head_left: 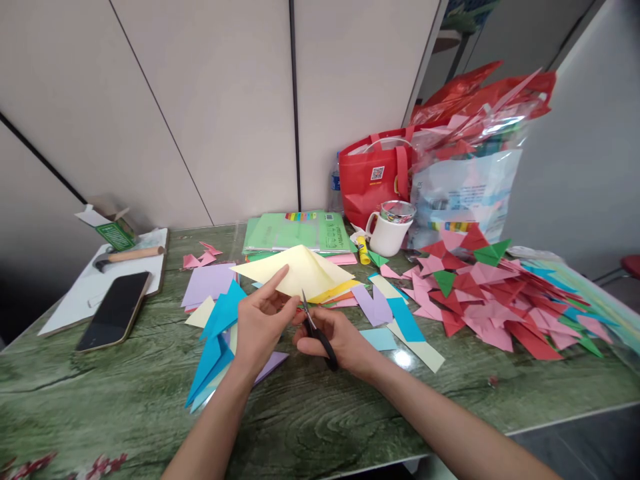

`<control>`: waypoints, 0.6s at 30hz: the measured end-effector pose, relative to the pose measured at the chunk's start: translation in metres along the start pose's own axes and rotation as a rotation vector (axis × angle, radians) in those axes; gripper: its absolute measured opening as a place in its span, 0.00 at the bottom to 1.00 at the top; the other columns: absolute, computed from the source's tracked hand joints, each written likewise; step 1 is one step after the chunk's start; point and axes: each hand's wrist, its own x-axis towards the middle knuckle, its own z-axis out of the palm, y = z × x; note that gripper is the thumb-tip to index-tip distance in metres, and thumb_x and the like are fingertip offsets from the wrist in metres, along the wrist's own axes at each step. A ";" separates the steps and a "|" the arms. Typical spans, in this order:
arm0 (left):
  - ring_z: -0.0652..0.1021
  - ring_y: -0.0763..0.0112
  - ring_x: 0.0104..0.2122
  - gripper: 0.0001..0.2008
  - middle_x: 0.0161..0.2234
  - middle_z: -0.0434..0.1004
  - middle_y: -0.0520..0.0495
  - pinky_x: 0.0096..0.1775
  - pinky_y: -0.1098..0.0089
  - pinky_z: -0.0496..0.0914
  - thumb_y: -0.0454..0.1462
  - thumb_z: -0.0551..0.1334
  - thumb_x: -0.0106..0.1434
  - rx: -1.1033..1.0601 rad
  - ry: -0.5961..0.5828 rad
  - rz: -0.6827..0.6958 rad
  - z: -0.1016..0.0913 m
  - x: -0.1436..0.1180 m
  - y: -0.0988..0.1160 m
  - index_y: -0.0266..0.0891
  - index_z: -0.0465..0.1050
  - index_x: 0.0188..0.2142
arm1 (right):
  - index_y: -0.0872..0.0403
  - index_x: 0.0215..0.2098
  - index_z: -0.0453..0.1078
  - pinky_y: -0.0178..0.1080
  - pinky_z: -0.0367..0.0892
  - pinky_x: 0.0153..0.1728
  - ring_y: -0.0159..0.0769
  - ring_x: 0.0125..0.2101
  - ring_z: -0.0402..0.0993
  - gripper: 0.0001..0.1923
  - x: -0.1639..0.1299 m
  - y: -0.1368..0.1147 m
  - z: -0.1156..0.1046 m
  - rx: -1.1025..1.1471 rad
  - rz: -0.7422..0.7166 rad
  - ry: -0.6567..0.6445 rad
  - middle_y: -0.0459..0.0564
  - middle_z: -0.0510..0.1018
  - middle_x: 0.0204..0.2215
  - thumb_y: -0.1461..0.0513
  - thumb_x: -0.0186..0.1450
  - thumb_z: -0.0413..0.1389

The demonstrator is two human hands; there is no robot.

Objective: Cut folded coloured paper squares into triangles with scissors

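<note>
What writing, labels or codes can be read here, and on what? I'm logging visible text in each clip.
No word can be quoted: all print is too small or blurred.
red bag: a white square code patch, unreadable.
green paper pack: a multicoloured strip and small print, blurred.
clear plastic bag: blue print, blurred.
green box: pale marks, unreadable.
Yellow paper, scissors, left hand, right hand: no text.

Lighting and image quality: bright, even, diffuse.
Soft shadows lie under my forearms on the counter (125, 407); a small white glare spot (403, 359) sits on its glossy surface. Wall lines bow at the frame edges. Centre sharp, corners slightly soft.
</note>
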 end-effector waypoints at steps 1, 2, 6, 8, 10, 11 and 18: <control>0.75 0.73 0.31 0.28 0.30 0.78 0.50 0.34 0.72 0.72 0.32 0.66 0.49 0.002 0.002 0.000 0.000 0.000 0.000 0.38 0.68 0.52 | 0.56 0.34 0.66 0.35 0.58 0.29 0.30 0.25 0.63 0.19 0.000 0.000 0.000 0.001 0.004 0.000 0.43 0.70 0.24 0.55 0.50 0.65; 0.75 0.73 0.31 0.28 0.30 0.78 0.50 0.35 0.72 0.71 0.32 0.66 0.49 0.005 0.002 -0.001 0.000 0.000 0.000 0.38 0.68 0.52 | 0.56 0.34 0.66 0.35 0.58 0.28 0.30 0.25 0.63 0.20 0.000 0.000 0.000 0.001 0.006 0.002 0.43 0.70 0.24 0.55 0.50 0.65; 0.74 0.74 0.31 0.29 0.30 0.78 0.50 0.35 0.72 0.71 0.32 0.66 0.49 0.011 -0.002 -0.010 0.000 0.000 -0.001 0.37 0.68 0.53 | 0.56 0.34 0.66 0.34 0.57 0.26 0.29 0.24 0.62 0.21 0.000 0.000 0.000 -0.007 0.010 0.018 0.42 0.69 0.23 0.55 0.49 0.65; 0.75 0.73 0.31 0.29 0.30 0.78 0.50 0.36 0.71 0.71 0.32 0.66 0.49 0.009 0.003 -0.007 0.000 0.000 -0.001 0.37 0.68 0.53 | 0.56 0.34 0.66 0.34 0.56 0.26 0.29 0.23 0.62 0.21 0.000 0.000 0.000 -0.009 0.015 0.023 0.42 0.69 0.23 0.54 0.48 0.65; 0.75 0.73 0.31 0.29 0.30 0.78 0.49 0.37 0.70 0.72 0.32 0.66 0.49 0.009 0.008 -0.006 0.000 0.000 -0.001 0.37 0.68 0.53 | 0.56 0.34 0.66 0.34 0.57 0.26 0.29 0.23 0.62 0.21 0.000 0.000 0.000 -0.008 0.018 0.025 0.42 0.69 0.23 0.54 0.48 0.66; 0.75 0.72 0.31 0.29 0.31 0.78 0.49 0.37 0.70 0.72 0.32 0.66 0.49 0.009 0.010 -0.008 0.000 0.000 0.000 0.37 0.68 0.53 | 0.56 0.34 0.66 0.34 0.57 0.26 0.29 0.24 0.62 0.21 0.000 0.000 0.000 -0.007 0.018 0.024 0.42 0.69 0.23 0.55 0.48 0.66; 0.75 0.71 0.32 0.29 0.32 0.78 0.47 0.38 0.68 0.72 0.32 0.66 0.48 -0.018 0.008 -0.025 0.001 0.000 0.001 0.37 0.68 0.52 | 0.56 0.34 0.66 0.34 0.56 0.25 0.28 0.22 0.61 0.22 0.000 0.002 -0.001 -0.024 0.024 0.036 0.41 0.68 0.22 0.54 0.46 0.66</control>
